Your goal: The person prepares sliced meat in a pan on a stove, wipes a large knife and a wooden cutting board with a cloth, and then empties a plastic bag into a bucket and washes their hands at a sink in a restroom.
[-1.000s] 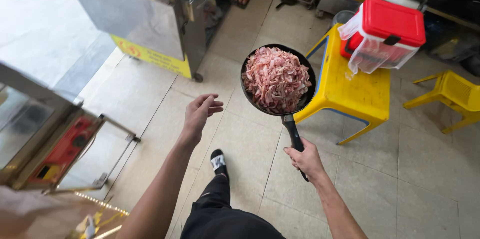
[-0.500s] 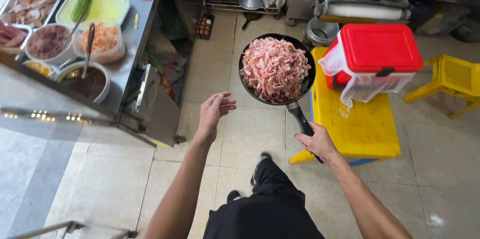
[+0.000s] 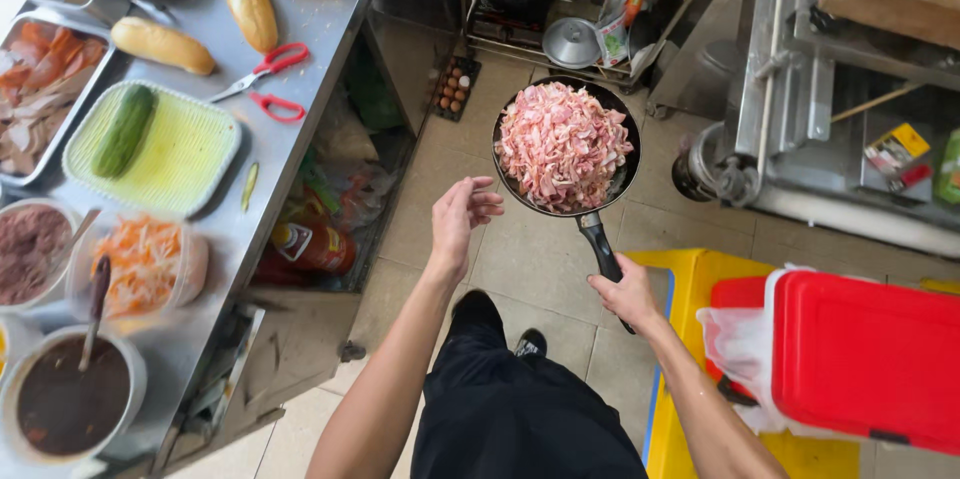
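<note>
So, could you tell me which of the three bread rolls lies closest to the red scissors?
The middle roll, lying lengthwise just left of the red scissors; the others sit farther off.

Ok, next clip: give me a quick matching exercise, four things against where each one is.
Things:
1. frying pan
2. cucumber
3. red scissors
4. red cooler box

Places:
A. on the yellow stool
B. on the steel counter, beside the bread rolls
C. in the right hand, held by its handle
D. in the green tray

Pairs: 1-C, 2-D, 3-B, 4-A
</note>
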